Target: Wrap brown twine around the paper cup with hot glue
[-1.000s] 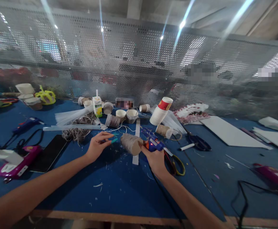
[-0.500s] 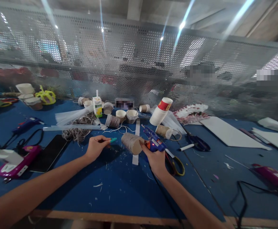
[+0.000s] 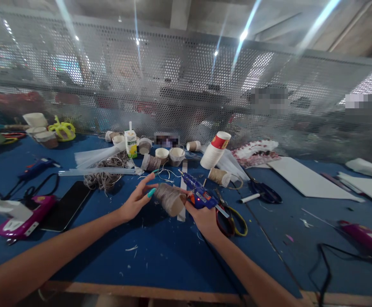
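A paper cup (image 3: 169, 199) wound with grey-brown yarn lies tilted on its side between my hands, its flat base toward me. My right hand (image 3: 205, 219) is closed around a blue hot glue gun (image 3: 196, 187) with a small red light, and its fingertips also support the right side of the cup. My left hand (image 3: 136, 204), with long teal nails, has thumb and fingers spread at the cup's left end; whether it touches the cup I cannot tell. Scissors (image 3: 238, 221) with yellow-edged handles lie right of my right hand. A white strip (image 3: 181, 215) lies beneath the cup.
Behind stand several yarn-wrapped cups (image 3: 150, 163), a drink carton (image 3: 131, 144) and stacked paper cups (image 3: 211, 155). Grey yarn (image 3: 104, 177) and a black phone (image 3: 67, 207) lie left. A magenta power strip (image 3: 26, 217) sits beyond. White board (image 3: 310, 179) lies right, before a perforated metal screen (image 3: 186, 94).
My left hand has gone from a pinch to spread fingers and moved right, closer to the cup. The cup has shifted slightly left and down, and the glue gun has moved a little left.
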The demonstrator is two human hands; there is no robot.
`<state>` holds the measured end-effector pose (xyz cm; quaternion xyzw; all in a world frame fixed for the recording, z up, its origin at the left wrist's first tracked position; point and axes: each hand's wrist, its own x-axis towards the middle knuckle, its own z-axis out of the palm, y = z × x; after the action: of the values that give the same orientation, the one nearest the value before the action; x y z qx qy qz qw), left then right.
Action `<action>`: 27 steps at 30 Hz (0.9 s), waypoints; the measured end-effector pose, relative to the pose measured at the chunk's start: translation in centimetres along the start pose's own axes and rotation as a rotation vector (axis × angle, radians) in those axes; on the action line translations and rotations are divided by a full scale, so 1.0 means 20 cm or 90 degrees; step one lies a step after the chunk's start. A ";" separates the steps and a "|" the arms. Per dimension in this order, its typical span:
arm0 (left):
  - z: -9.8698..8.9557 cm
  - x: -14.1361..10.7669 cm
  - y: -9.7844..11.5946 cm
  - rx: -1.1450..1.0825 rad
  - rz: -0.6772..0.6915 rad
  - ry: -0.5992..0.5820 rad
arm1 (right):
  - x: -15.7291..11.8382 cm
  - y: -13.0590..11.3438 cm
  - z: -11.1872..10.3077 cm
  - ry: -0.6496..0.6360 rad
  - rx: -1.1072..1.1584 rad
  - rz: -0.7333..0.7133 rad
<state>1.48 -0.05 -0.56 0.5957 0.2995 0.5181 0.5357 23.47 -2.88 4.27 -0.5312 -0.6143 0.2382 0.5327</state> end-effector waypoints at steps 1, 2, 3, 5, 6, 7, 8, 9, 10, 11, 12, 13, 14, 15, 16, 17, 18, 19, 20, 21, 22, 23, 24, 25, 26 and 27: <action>0.01 -0.01 0.01 -0.016 -0.028 -0.043 | 0.00 0.00 0.00 -0.020 0.010 -0.013; 0.02 -0.01 0.01 -0.038 -0.050 -0.078 | -0.01 0.00 0.01 -0.037 0.019 -0.026; 0.02 -0.02 0.02 -0.056 -0.073 -0.106 | -0.01 0.00 0.01 -0.051 0.027 -0.039; 0.03 -0.01 0.02 -0.086 -0.111 -0.143 | -0.02 0.01 0.01 -0.063 0.031 -0.052; 0.03 -0.01 0.02 -0.092 -0.124 -0.154 | -0.03 0.01 0.01 -0.069 0.030 -0.052; 0.03 -0.01 0.02 -0.094 -0.130 -0.157 | -0.03 0.02 0.01 -0.080 0.033 -0.049; 0.03 0.00 0.02 -0.091 -0.126 -0.153 | -0.03 0.02 0.01 -0.090 0.040 -0.046; 0.03 0.00 0.01 -0.086 -0.111 -0.137 | -0.03 0.03 0.01 -0.106 0.050 -0.045; 0.03 0.00 0.01 -0.080 -0.088 -0.112 | -0.02 0.03 0.00 -0.122 0.063 -0.044; 0.03 0.00 0.01 -0.075 -0.061 -0.083 | -0.02 0.03 0.00 -0.129 0.076 -0.044; 0.03 0.00 0.00 -0.067 -0.032 -0.052 | -0.02 0.03 -0.01 -0.123 0.086 -0.043; 0.03 0.00 0.00 -0.056 -0.003 -0.023 | -0.01 0.03 -0.03 -0.109 0.092 -0.040; 0.03 0.01 -0.01 -0.043 0.023 0.004 | -0.01 0.03 -0.04 -0.089 0.095 -0.035; 0.02 0.01 -0.01 -0.029 0.047 0.029 | -0.01 0.04 -0.05 -0.068 0.096 -0.028; 0.02 0.02 -0.02 -0.016 0.068 0.051 | -0.01 0.04 -0.07 -0.051 0.097 -0.023; 0.01 0.02 -0.02 -0.008 0.085 0.072 | -0.01 0.04 -0.08 -0.049 0.096 -0.018; 0.01 0.03 -0.02 -0.004 0.098 0.089 | 0.00 0.05 -0.09 -0.063 0.101 -0.010; 0.00 0.04 -0.02 -0.001 0.108 0.104 | 0.00 0.05 -0.10 -0.091 0.108 0.002; -0.01 0.04 -0.02 0.002 0.115 0.115 | 0.00 0.05 -0.10 -0.128 0.118 0.018; -0.02 0.05 -0.02 0.008 0.121 0.123 | 0.00 0.05 -0.11 -0.166 0.129 0.032; -0.02 0.05 -0.02 0.015 0.123 0.128 | 0.00 0.05 -0.11 -0.195 0.135 0.037; -0.02 0.06 -0.02 0.020 0.121 0.128 | 0.00 0.04 -0.11 -0.216 0.137 0.035; -0.03 0.05 -0.02 0.021 0.116 0.121 | 0.00 0.04 -0.11 -0.223 0.134 0.024; -0.03 0.05 -0.02 0.015 0.107 0.107 | 0.00 0.03 -0.11 -0.222 0.129 0.009; -0.03 0.05 -0.02 0.003 0.096 0.089 | -0.01 0.02 -0.11 -0.223 0.125 -0.004; -0.03 0.05 -0.02 -0.011 0.085 0.071 | -0.01 0.00 -0.11 -0.227 0.122 -0.013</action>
<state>1.35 1.07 -0.75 0.5801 0.2842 0.5878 0.4871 25.50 -3.60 4.84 -0.4213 -0.6790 0.3800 0.4660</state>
